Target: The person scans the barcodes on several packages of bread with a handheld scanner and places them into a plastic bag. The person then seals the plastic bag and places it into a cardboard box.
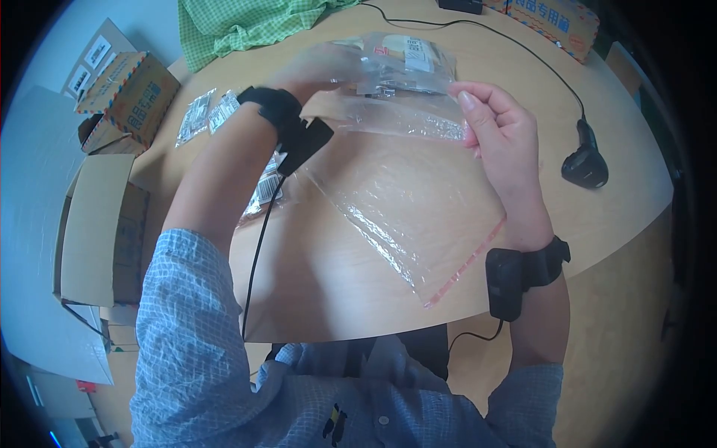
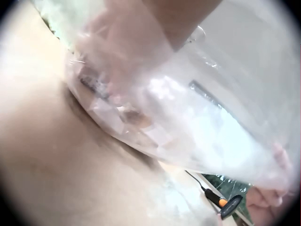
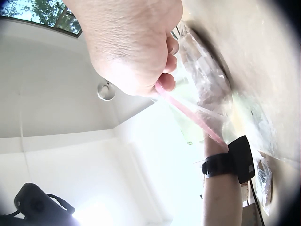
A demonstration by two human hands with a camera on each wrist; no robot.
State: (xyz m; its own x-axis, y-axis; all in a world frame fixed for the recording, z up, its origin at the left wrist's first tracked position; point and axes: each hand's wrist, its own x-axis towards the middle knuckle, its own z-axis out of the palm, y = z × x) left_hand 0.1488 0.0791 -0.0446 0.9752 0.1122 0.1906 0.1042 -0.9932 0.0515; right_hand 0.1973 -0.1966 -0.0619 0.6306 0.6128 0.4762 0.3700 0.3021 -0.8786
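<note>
My right hand (image 1: pixel 500 123) pinches the pink-edged mouth of a clear plastic bag (image 1: pixel 407 118) between thumb and fingers, stretching it sideways above the table. Through that mouth reaches my left hand (image 1: pixel 328 69), blurred and veiled by the film. In the left wrist view it is down among small packets (image 2: pixel 101 87) inside the bag; I cannot tell whether its fingers grasp one. A packet with a white label (image 1: pixel 420 54) shows at the bag's far end. Nearer me, a second clear bag (image 1: pixel 396 201) with a pink strip lies flat on the table.
Silvery packets (image 1: pixel 196 118) and a barcoded packet (image 1: pixel 267 187) lie to the left. Cardboard boxes (image 1: pixel 138 101) stand at the left edge, one with its flap (image 1: pixel 97 231) up. A black handheld scanner (image 1: pixel 585 166) with a cable rests at right. Green checked cloth (image 1: pixel 239 30) covers the back.
</note>
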